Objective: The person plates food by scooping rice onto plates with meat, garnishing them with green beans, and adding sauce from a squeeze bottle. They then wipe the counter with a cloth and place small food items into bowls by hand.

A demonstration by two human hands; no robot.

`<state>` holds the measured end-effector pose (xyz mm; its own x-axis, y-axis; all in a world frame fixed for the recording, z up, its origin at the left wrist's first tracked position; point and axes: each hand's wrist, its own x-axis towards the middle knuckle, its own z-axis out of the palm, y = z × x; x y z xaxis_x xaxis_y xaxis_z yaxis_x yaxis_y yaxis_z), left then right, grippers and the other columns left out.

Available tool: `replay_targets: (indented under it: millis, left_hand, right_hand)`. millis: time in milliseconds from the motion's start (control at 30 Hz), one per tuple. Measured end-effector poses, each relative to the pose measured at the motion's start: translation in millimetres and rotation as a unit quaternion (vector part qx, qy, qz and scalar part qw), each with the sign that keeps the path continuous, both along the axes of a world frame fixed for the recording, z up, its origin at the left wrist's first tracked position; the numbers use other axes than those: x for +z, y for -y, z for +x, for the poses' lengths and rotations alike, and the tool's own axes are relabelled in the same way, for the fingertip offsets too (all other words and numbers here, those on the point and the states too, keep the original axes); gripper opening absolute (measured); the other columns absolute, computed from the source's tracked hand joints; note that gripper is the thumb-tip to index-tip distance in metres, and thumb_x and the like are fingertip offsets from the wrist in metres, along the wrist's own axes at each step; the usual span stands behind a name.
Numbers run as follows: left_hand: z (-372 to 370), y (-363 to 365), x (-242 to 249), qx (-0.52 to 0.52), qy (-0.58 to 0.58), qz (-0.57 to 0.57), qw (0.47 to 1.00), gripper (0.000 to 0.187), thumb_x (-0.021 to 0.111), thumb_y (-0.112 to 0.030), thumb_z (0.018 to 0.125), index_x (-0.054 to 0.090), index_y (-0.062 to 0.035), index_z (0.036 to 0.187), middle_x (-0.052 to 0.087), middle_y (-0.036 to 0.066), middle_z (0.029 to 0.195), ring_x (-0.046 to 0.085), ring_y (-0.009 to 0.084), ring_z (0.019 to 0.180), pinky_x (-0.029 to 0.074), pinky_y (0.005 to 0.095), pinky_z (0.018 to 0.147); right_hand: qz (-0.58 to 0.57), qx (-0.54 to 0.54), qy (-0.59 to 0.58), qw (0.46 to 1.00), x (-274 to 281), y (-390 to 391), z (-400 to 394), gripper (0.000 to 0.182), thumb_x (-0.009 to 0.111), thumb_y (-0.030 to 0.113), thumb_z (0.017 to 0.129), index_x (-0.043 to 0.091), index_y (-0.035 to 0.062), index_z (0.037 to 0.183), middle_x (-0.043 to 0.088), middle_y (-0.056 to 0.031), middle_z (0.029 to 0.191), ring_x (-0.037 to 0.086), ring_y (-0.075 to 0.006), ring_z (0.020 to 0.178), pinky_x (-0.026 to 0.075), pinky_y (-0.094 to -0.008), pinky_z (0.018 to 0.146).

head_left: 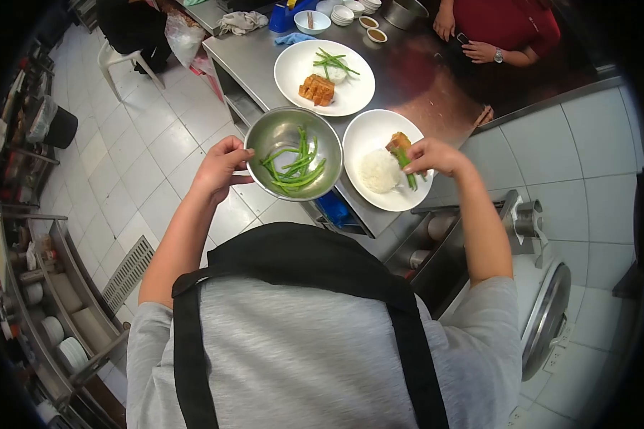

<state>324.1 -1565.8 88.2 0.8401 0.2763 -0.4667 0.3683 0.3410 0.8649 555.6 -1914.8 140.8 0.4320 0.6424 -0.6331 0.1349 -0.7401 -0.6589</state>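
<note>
My left hand [225, 166] grips the rim of a metal bowl [256, 129] with green beans [297, 168] inside. Over the nearer white plate [354, 132], my right hand [433, 157] pinches several green beans [410, 175]. White rice [380, 171] lies on that plate, with a fried piece [399, 141] beside it, partly behind the beans and fingers. Farther back, a second white plate [288, 75] carries sliced fried food [317, 90], rice [335, 72] and green beans [334, 61] on top of the rice.
The metal counter [426, 79] holds small sauce dishes [376, 35], a white bowl [312, 22] and cloths [243, 23] at the back. Across it stands a person in a red top [511, 28]. A large round lid [547, 322] is at right, shelves [68, 307] at left.
</note>
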Motion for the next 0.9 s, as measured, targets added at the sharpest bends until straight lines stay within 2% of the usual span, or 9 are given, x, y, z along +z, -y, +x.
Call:
replay_targets:
  millis: [100,200,233,333,533,633,733,900]
  left_hand:
    - [-4.4,-2.1,-1.5,0.02,-0.01,0.005,1.0,0.02,0.065,-0.013,0.078,0.045,-0.0154,0.075,0.046,-0.005,0.07,0.048,0.0064,0.063,0.055,0.032,0.06]
    - [-11.9,0.6,-0.5,0.04,-0.013,0.015,0.999,0.019,0.064,-0.013,0.079,0.046,-0.0156,0.076,0.046,-0.005,0.069,0.047,0.0051,0.062,0.054,0.0315,0.061]
    - [-14.1,0.3,-1.5,0.047,-0.014,0.016,0.999,0.018,0.064,-0.013,0.079,0.046,-0.0156,0.076,0.046,-0.005,0.069,0.047,0.0049,0.062,0.054,0.0314,0.061]
    - [-19.3,-0.4,-5.9,0.066,-0.015,0.017,0.998,0.018,0.064,-0.013,0.079,0.046,-0.0155,0.076,0.047,-0.005,0.069,0.047,0.0048,0.062,0.054,0.0311,0.06]
    - [-26.3,3.2,-5.7,0.087,-0.022,0.019,0.996,0.018,0.064,-0.013,0.08,0.046,-0.0148,0.077,0.047,-0.005,0.07,0.047,0.0052,0.063,0.053,0.0308,0.061]
    - [-26.9,4.6,-6.5,0.091,-0.023,0.019,0.995,0.018,0.064,-0.013,0.08,0.046,-0.0146,0.077,0.048,-0.005,0.071,0.047,0.0053,0.063,0.053,0.0308,0.062]
    - [-27.1,7.1,-6.6,0.093,-0.02,0.019,0.995,0.018,0.064,-0.013,0.08,0.046,-0.0146,0.078,0.048,-0.005,0.072,0.047,0.0054,0.063,0.053,0.0308,0.062]
    - [-24.8,12.3,-3.9,0.098,-0.015,0.015,0.995,0.018,0.064,-0.013,0.079,0.046,-0.0151,0.078,0.048,-0.004,0.072,0.048,0.0058,0.063,0.054,0.0303,0.06]
  right_hand:
    - [-0.029,0.041,0.023,0.998,-56.1,-8.4,16.3,0.021,0.077,0.014,0.067,0.069,0.0039,0.084,0.063,-0.0028,0.07,0.056,-0.0086,0.061,0.043,-0.0229,0.051]
    - [-0.033,0.033,0.107,0.993,-71.0,-18.9,18.0,0.023,0.077,0.012,0.064,0.069,0.0023,0.083,0.063,-0.0027,0.069,0.056,-0.0095,0.061,0.044,-0.0236,0.053]
    - [-0.031,0.036,0.133,0.99,-73.2,-20.3,18.2,0.026,0.078,0.01,0.061,0.069,0.0019,0.084,0.063,-0.0034,0.067,0.057,-0.0113,0.061,0.045,-0.0249,0.056]
    - [-0.044,0.088,0.219,0.971,-73.6,-21.7,18.7,0.025,0.078,0.007,0.061,0.067,0.0011,0.083,0.057,-0.0021,0.068,0.056,-0.011,0.066,0.046,-0.0248,0.058]
    - [0.004,0.033,0.234,0.972,-76.5,-15.3,23.4,0.027,0.077,0.005,0.057,0.067,0.0025,0.082,0.061,-0.003,0.07,0.057,-0.0122,0.066,0.046,-0.0256,0.061]
    - [0.033,0.044,0.235,0.97,-64.8,-12.8,17.7,0.024,0.074,0.002,0.06,0.065,0.0026,0.082,0.061,-0.0039,0.071,0.057,-0.0132,0.068,0.046,-0.0259,0.063]
    - [0.016,0.12,0.266,0.956,-58.5,-8.9,8.4,0.023,0.071,-0.001,0.061,0.064,0.0032,0.082,0.062,-0.0063,0.072,0.059,-0.0166,0.069,0.047,-0.0276,0.065]
    - [0.051,0.128,0.287,0.948,-69.9,-0.5,9.2,0.021,0.071,0.003,0.062,0.064,0.0043,0.082,0.064,-0.0092,0.076,0.061,-0.0224,0.072,0.048,-0.0323,0.067]
